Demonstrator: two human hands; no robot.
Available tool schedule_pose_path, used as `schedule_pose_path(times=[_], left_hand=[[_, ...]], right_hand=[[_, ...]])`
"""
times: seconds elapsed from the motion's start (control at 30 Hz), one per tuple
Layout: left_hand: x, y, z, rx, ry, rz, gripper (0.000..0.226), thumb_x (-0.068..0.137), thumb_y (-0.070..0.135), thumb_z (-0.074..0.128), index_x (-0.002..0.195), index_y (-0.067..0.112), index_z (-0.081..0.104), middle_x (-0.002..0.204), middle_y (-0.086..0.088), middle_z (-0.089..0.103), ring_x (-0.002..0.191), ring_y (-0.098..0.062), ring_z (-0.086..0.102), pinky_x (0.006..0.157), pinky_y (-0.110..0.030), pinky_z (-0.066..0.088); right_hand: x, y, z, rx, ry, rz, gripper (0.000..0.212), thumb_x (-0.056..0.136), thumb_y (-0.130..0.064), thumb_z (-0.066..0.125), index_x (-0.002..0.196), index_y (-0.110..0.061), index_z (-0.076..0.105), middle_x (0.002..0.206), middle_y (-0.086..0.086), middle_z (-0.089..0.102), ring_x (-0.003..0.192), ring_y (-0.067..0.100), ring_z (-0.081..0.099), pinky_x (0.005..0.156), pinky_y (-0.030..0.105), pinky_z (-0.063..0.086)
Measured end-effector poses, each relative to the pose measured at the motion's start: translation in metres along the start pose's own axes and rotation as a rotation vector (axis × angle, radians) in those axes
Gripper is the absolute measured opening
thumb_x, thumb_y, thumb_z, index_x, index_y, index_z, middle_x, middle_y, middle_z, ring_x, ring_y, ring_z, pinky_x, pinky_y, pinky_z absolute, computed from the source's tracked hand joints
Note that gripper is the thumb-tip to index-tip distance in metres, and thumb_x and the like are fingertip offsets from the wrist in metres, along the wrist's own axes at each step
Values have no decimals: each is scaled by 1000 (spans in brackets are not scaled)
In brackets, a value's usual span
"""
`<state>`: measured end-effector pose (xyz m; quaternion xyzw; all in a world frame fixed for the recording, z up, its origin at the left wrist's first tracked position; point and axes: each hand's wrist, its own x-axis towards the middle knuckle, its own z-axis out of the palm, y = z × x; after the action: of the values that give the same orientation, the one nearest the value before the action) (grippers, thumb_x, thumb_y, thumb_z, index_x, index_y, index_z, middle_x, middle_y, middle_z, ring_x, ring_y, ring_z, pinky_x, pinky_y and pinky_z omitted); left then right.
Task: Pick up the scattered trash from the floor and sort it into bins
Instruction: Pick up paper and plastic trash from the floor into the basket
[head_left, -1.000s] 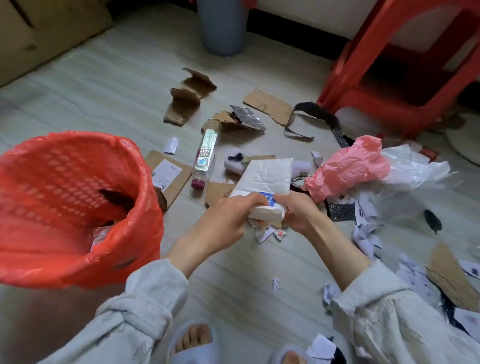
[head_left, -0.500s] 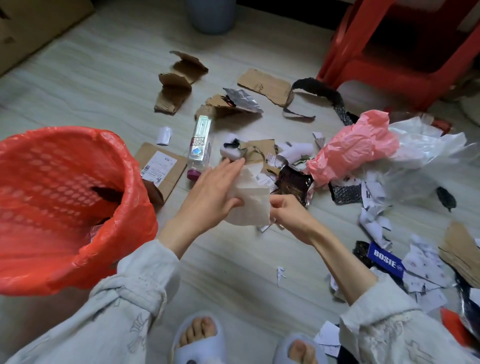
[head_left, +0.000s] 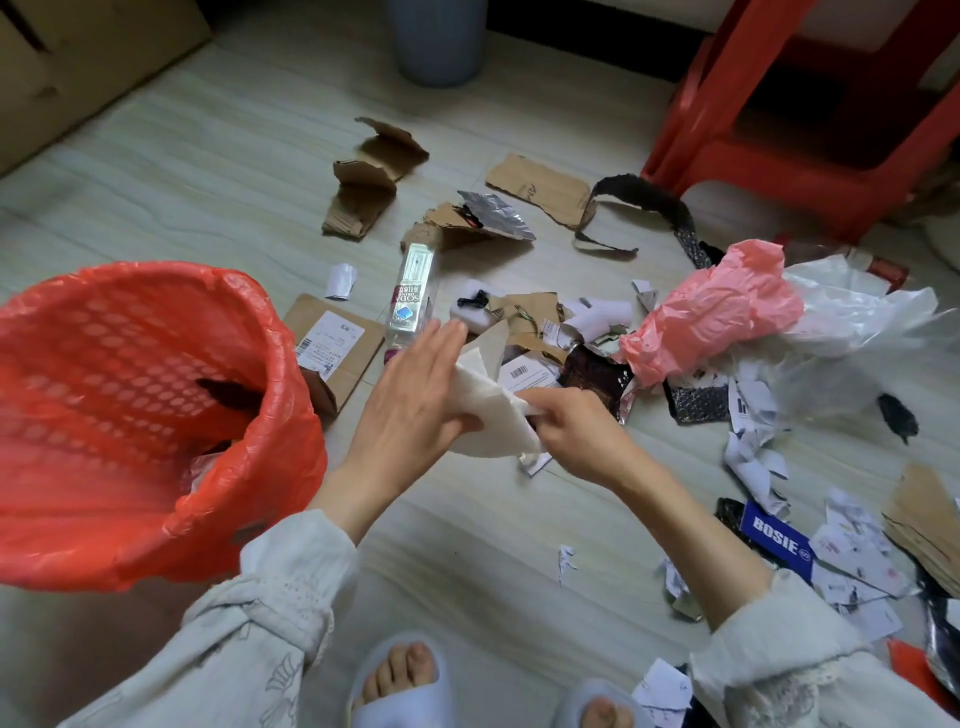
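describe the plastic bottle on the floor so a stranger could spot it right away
Start at the red-lined bin on the left. Just right of its rim, beyond the left hand, a clear bottle lies on its side. It alone reads SODA; everything around is cardboard or paper.

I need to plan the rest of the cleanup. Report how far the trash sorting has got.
Done: a few scraps lie inside the red-lined mesh bin. In hand: both hands are on a white folded paper sheet. Left: clear plastic soda bottle, brown cardboard pieces, pink plastic bag, torn paper.
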<state>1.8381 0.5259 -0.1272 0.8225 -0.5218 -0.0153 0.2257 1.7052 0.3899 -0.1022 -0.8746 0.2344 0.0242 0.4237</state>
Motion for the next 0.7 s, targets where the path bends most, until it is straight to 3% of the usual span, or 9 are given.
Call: schedule_pose_path(times=[0.07,0.17,0.3,0.4,0.47,0.53,0.63,0.7], left_hand=[[-8,-4,4,5,-2,50,102,63,25,82,143,11,20,152,-9,26,142,-25,17,110,-50,28],[-12,-7,4,24,-41,159,99,64,31,80,143,15,22,152,-5,21,142,-22,10,114,-42,14],[-10,-9,6,101,-82,289,79,67,32,78,135,14,42,148,-3,34,140,-21,20,113,-36,17],[-7,-13,7,192,-73,338,62,68,31,78,124,18,56,145,-4,41,138,-26,24,110,-41,22],[-2,-13,1,230,-56,307,54,68,32,78,118,19,61,140,-4,48,137,-29,29,109,-44,24],[2,-15,-6,255,-1,262,44,68,29,79,108,18,66,125,-2,60,132,-31,38,104,-44,25],[7,-17,-18,211,95,161,27,70,16,72,97,13,68,103,-2,69,118,-33,53,89,-39,33],[7,-20,-31,180,189,107,17,80,20,60,91,10,69,94,-4,69,105,-31,56,79,-41,43]], right_hand=[[-2,1,4,-128,-31,-59,39,76,0,40,94,-19,70,76,7,67,69,23,51,65,32,42],[-5,4,10,-237,-86,-142,42,71,-12,33,94,-19,67,74,8,64,70,29,50,66,39,49],[1,7,14,-410,-60,-261,28,75,-6,43,92,-9,66,93,4,69,88,26,59,70,43,50],[6,2,10,-370,-3,-333,28,77,-4,56,99,-13,70,101,3,71,93,28,64,70,45,54],[9,-7,5,-314,50,-338,32,80,-17,46,99,-12,71,98,7,72,87,32,67,69,46,55],[12,-19,0,-212,139,-321,49,77,-33,35,95,-6,71,93,12,72,82,34,68,70,45,55],[20,-35,-3,-118,259,-329,32,80,-14,44,96,-3,70,94,13,72,84,30,69,73,44,55],[30,-46,-3,-8,334,-294,28,83,0,50,104,-3,67,102,10,70,91,25,66,82,42,53]])
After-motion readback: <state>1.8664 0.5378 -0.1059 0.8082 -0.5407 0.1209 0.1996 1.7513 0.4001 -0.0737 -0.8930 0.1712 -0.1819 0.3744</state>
